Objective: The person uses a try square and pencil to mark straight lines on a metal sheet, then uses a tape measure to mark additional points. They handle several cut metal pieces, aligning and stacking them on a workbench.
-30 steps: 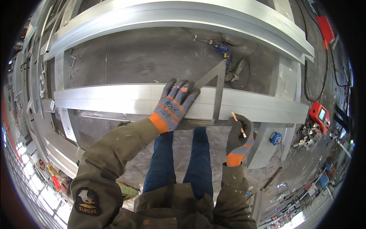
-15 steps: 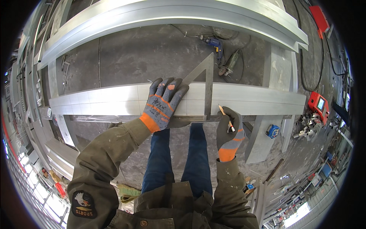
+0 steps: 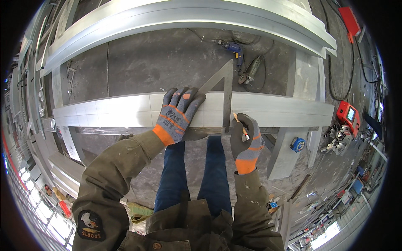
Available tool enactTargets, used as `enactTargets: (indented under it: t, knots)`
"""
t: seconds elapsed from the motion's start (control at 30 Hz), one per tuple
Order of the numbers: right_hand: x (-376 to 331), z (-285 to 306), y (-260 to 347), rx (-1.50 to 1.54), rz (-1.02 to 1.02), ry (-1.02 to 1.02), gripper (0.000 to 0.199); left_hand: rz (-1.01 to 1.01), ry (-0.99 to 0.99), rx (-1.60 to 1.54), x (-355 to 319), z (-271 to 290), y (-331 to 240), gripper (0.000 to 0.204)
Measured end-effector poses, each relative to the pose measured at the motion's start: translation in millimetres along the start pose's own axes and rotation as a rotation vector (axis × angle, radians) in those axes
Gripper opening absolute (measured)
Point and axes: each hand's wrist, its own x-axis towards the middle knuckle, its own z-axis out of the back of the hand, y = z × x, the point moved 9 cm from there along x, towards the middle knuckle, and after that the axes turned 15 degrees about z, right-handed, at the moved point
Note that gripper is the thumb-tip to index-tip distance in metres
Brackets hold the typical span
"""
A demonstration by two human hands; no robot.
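Observation:
A long silvery metal beam (image 3: 284, 112) lies crosswise before me, with thin lines marked across its top. My gloved left hand (image 3: 178, 109) is closed over a flat metal triangle square (image 3: 227, 96), holding it against the beam. One straight leg of the square crosses the beam, and its tip sticks out past the far edge. Just right of that leg, my gloved right hand (image 3: 247, 136) pinches a pencil (image 3: 236, 117). The pencil's point is at the beam's near part, close to the square; whether it touches the metal I cannot tell.
Beyond the beam, a blue drill (image 3: 234, 49) and an angle grinder (image 3: 250, 71) lie on the floor with cables. A larger metal beam (image 3: 188, 17) spans the far side. To the right are a blue tape measure (image 3: 297, 144), a red device (image 3: 348, 117) and metal offcuts (image 3: 336, 140).
My right hand has moved left with the pencil, bringing its point nearer the square's upright leg. The left hand and the square keep their place on the beam.

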Motion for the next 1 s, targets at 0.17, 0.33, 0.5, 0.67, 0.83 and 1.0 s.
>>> enactTargets:
  t: [0.17,0.33,0.5,0.67,0.83,1.0]
  knots:
    - [3.6,-1.3,3.5,-0.009,0.041,0.012,0.016,0.003,0.028,-0.001,-0.6,-2.9,1.3,0.090]
    - [4.0,-4.2,3.1,-0.032,0.062,0.026,0.016,-0.019,-0.002,0.019,-1.8,-4.4,1.5,0.091]
    - [-1.6,0.8,13.0,-0.008,0.140,0.041,0.015,-0.023,-0.025,0.113,-0.2,-8.0,1.6,0.110]
    - [-13.0,10.8,17.3,-0.009,-0.003,0.213,0.014,-0.012,0.000,0.118,1.1,-5.9,1.2,0.100]
    - [22.3,11.3,4.6,0.007,0.005,-0.005,0.014,0.020,0.070,-0.011,1.2,-2.4,0.7,0.084]
    - [43.9,-10.5,-4.7,-0.007,0.015,-0.012,0.015,0.028,0.096,0.022,1.7,-2.9,0.9,0.085]
